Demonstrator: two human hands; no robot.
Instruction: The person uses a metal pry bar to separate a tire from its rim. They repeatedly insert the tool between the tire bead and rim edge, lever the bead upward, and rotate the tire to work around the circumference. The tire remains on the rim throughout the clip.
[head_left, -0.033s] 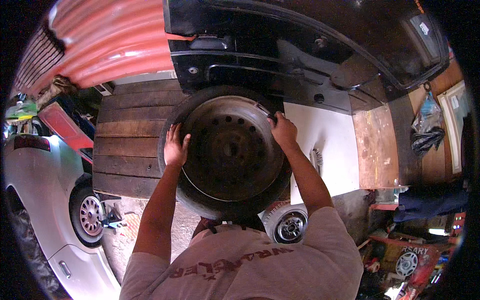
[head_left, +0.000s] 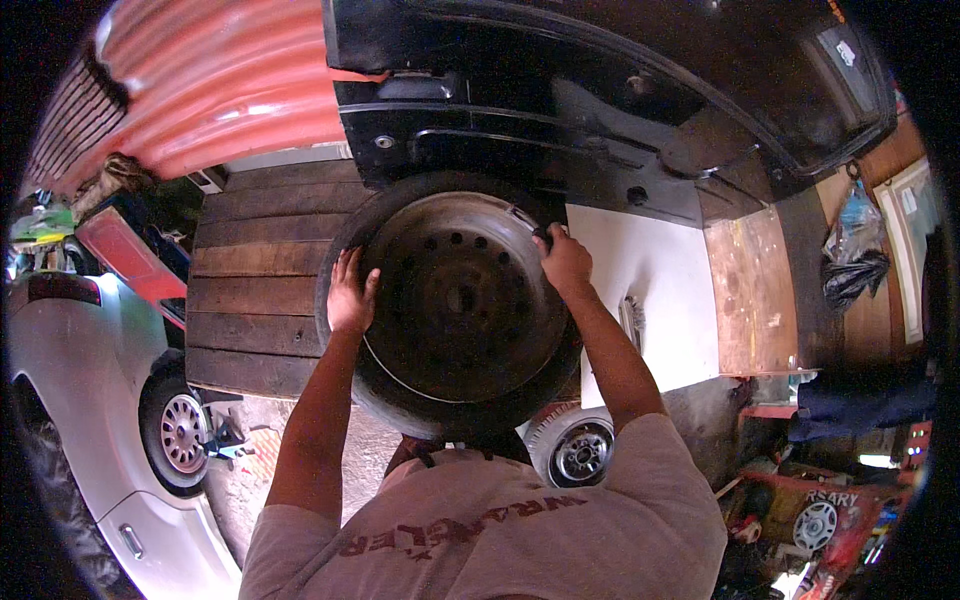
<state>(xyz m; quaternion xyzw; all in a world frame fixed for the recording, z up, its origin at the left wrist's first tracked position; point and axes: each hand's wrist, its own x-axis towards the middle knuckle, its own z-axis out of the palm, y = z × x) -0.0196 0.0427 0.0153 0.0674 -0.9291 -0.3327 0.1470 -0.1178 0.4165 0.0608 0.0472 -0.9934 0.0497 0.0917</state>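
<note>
A car wheel (head_left: 455, 350), a dark steel rim inside a black tyre (head_left: 375, 400), lies in front of me on a wooden plank bench. My left hand (head_left: 350, 294) rests on the tyre's left sidewall, fingers stretched out and thumb apart. My right hand (head_left: 567, 262) is closed around the dark handle of a small hand tool (head_left: 522, 217). The tool's thin metal end meets the rim's upper right edge; its exact kind is not clear. A row of round holes circles the rim's centre.
Behind the wheel stands a large black vehicle panel (head_left: 480, 105). A white board (head_left: 670, 300) with a metal object (head_left: 632, 318) on it lies to the right. Another wheel (head_left: 580, 452) stands below the bench. A silver car (head_left: 100, 350) is at left, red corrugated sheet (head_left: 230, 80) far left.
My right hand and the tool have shifted very slightly along the rim edge. The wheel and my left hand look unmoved.
</note>
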